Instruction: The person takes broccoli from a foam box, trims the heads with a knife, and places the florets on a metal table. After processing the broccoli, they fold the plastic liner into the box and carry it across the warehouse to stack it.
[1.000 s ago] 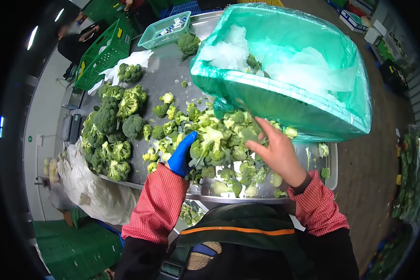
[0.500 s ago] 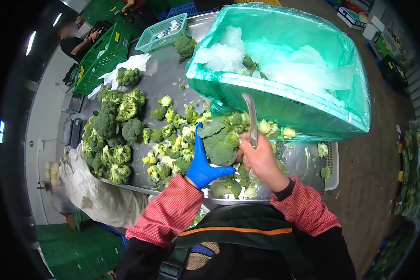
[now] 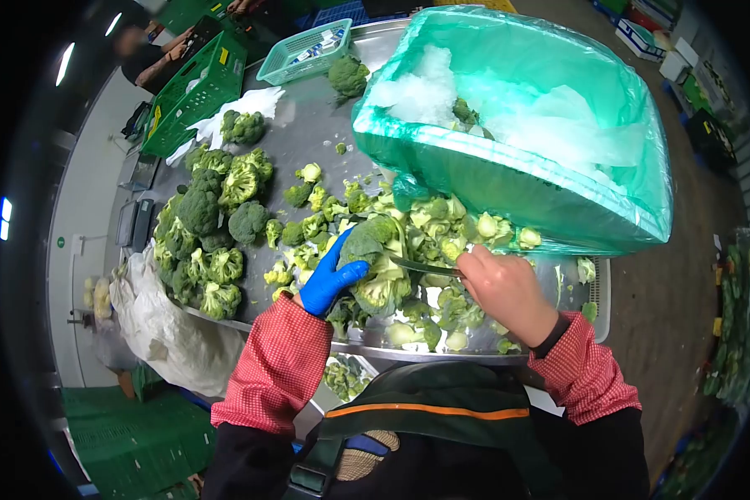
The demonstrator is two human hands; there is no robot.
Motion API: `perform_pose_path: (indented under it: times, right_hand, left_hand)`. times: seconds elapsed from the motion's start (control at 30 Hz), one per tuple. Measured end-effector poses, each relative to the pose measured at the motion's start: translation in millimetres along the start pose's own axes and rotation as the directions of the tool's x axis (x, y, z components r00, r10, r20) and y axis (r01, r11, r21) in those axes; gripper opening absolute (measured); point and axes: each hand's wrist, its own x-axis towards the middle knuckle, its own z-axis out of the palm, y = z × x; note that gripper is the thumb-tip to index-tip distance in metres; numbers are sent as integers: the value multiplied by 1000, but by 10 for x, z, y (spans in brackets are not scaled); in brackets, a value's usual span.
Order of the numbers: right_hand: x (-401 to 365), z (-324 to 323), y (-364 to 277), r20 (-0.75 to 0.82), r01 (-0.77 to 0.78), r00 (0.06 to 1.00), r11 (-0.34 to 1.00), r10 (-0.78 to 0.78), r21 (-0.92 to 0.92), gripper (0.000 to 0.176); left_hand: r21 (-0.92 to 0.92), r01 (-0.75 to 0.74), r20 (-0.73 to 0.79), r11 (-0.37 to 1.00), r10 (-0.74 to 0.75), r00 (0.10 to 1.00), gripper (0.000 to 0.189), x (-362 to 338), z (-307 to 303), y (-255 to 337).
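Observation:
My left hand, in a blue glove, grips a broccoli head over the steel table. My bare right hand holds a knife whose blade lies level against the stalk of that head. Cut leaves and stem pieces are heaped under and behind both hands. Red checked sleeves cover both forearms.
A pile of trimmed broccoli heads lies at the table's left. A box lined with a green bag holds ice and broccoli at the right. Green crates and a small basket stand at the far end, where another person works.
My left hand picked a broccoli head out of the scraps and lifted it. The knife, upright half a second ago, now lies level at the stalk.

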Motion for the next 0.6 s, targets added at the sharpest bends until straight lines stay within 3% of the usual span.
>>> perform_pose_path:
  times: [0.07, 0.17, 0.27, 0.33, 0.53, 0.6]
  right_hand:
    - [47, 93, 43, 36, 33, 999, 995, -30, -98, 6]
    - [29, 314, 278, 69, -61, 995, 987, 72, -151, 3]
    - [100, 241, 356, 85, -312, 950, 928, 301, 203, 15]
    - [115, 318, 140, 156, -432, 897, 750, 413, 501, 31]
    - [513, 353, -478, 226, -375, 922, 587, 314, 718, 38]
    - [485, 488, -474, 145, -323, 940, 669, 309, 670, 34]
  left_hand:
    - [11, 37, 7, 999, -37, 999, 80, -71, -4, 61]
    - [34, 69, 6, 997, -69, 998, 85, -209, -51, 131]
    - [18, 32, 18, 999, -33, 999, 92, -324, -245, 115]
    - [-12, -16, -13, 1000, 16, 1000, 97, -413, -279, 9]
    - [68, -233, -10, 970, 235, 972, 106, -452, -335, 33]
    - [-77, -203, -155, 976, 189, 970, 102, -471, -536, -9]
